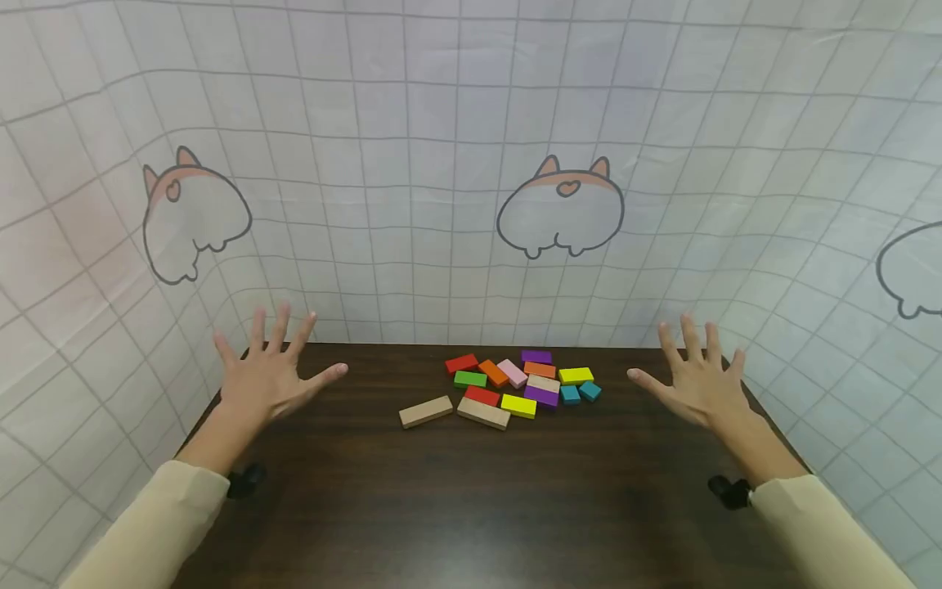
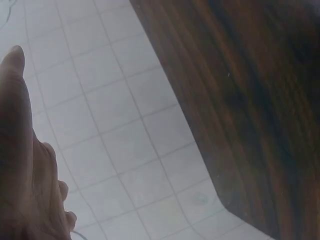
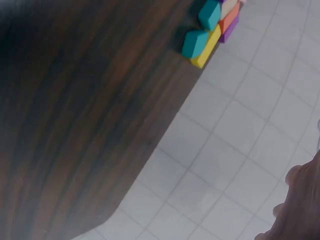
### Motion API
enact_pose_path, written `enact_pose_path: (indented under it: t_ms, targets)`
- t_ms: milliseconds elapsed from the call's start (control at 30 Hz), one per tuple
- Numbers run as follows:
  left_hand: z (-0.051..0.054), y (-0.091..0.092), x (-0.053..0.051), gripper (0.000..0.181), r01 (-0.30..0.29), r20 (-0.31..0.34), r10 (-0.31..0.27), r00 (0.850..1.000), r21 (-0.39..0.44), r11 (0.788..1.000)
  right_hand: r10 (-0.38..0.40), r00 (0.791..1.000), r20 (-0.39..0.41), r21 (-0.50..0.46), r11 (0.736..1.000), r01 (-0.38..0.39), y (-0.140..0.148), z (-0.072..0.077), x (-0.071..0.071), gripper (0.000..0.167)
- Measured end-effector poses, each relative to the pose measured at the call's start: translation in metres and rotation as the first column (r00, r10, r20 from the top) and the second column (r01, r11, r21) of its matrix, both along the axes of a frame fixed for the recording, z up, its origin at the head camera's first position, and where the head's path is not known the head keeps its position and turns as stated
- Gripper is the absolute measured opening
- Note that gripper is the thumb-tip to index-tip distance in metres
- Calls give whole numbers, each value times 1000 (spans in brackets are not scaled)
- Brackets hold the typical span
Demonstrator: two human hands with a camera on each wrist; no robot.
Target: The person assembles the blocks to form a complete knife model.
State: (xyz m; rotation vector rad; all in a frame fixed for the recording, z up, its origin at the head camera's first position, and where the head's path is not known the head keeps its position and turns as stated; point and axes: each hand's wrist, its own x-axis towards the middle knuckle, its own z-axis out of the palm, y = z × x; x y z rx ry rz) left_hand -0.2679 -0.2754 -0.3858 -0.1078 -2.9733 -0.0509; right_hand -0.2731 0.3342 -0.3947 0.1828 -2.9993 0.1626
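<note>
Both hands are raised with fingers spread and hold nothing. The left hand (image 1: 265, 380) is at the left of the head view, apart from the blocks; in the left wrist view part of that hand (image 2: 30, 170) shows along the left edge. My right hand (image 1: 699, 384) is to the right of the blocks, nearest two small teal blocks (image 1: 580, 393). Between the hands lies a loose group of coloured blocks: a green block (image 1: 470, 379), a pink block (image 1: 512, 373), a yellow block (image 1: 518, 406) and several others. Two longer plain wooden blocks (image 1: 426, 411) lie at the near side.
The dark wooden table (image 1: 441, 507) has its far edge against a white grid-patterned curtain (image 1: 412, 204) with cartoon animal prints. The curtain also hangs along the left and right sides. A small black device sits at each wrist.
</note>
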Motion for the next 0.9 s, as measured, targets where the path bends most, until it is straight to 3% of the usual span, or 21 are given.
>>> enact_pose_path:
  t_ms: [533,767,900]
  targets:
    - [-46,42,34,104,38,26,-39,999,56,998,74,996,-51,-35,996,-76,-43,-22,39,98]
    - [-67,63,38,103,49,40,-53,998,109,993,93,995,-44,-92,991,-97,-69,-38,49,98]
    - [-71,74,34,103,64,38,-71,997,151,986,107,994,-35,-151,982,-112,-85,-43,52,97]
